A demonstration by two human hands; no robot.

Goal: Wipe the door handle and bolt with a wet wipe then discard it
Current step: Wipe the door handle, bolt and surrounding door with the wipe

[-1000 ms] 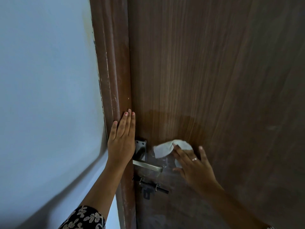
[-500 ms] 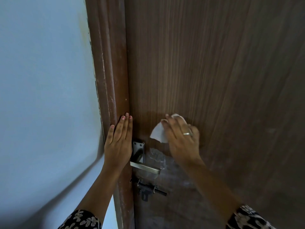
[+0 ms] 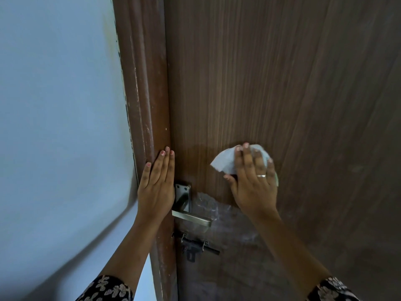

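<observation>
White wet wipe (image 3: 225, 162) lies flat under my right hand (image 3: 252, 185), fingers spread, pressed on the brown door (image 3: 271, 83) at two o'clock from the steel handle (image 3: 191, 217). The bolt (image 3: 196, 248) sits just below the handle. My left hand (image 3: 157, 187), flat and holding nothing, rests on the door frame (image 3: 147, 94) at nine o'clock.

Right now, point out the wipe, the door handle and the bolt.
wipe (image 3: 224, 162), head view, bare left corner.
door handle (image 3: 192, 217), head view, middle of lever.
bolt (image 3: 195, 247), head view, dark sliding body.

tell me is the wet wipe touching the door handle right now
No, the right hand presses the wet wipe flat on the door panel, above and right of the door handle.
</observation>
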